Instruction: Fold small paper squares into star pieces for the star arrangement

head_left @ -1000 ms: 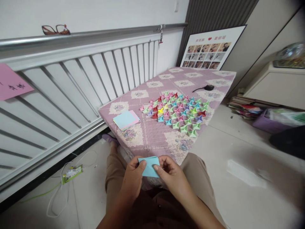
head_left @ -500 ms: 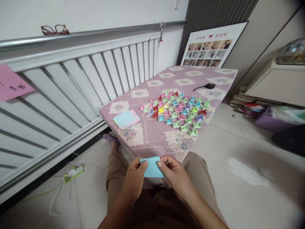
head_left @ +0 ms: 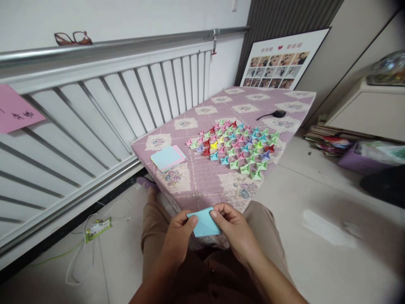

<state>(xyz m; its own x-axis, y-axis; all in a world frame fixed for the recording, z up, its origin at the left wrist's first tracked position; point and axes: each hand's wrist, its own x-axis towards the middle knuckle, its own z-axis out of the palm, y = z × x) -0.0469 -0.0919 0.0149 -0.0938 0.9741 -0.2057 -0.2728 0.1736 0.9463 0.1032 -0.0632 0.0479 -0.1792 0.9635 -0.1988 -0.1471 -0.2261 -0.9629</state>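
A light blue folded sheet of paper is held between my two hands, just in front of the table's near edge. My left hand pinches its upper left corner, thumb on top. On the other side, my right hand grips the upper right corner between thumb and fingers. A diagonal crease shows on the paper. Beyond my hands, many small folded paper pieces in green, pink, blue, red and yellow stand in rows on the tablecloth. A stack of coloured paper sheets, blue on top, lies toward the left edge.
The table wears a purple floral tablecloth. A black corded object lies at its far right. Along the left runs a white radiator with glasses on the pipe above. A power strip and cables lie on the floor.
The blue paper has tilted slightly, its right side a little higher, and shifted a bit to the right. Both hands still hold it; the things on the table have not moved.
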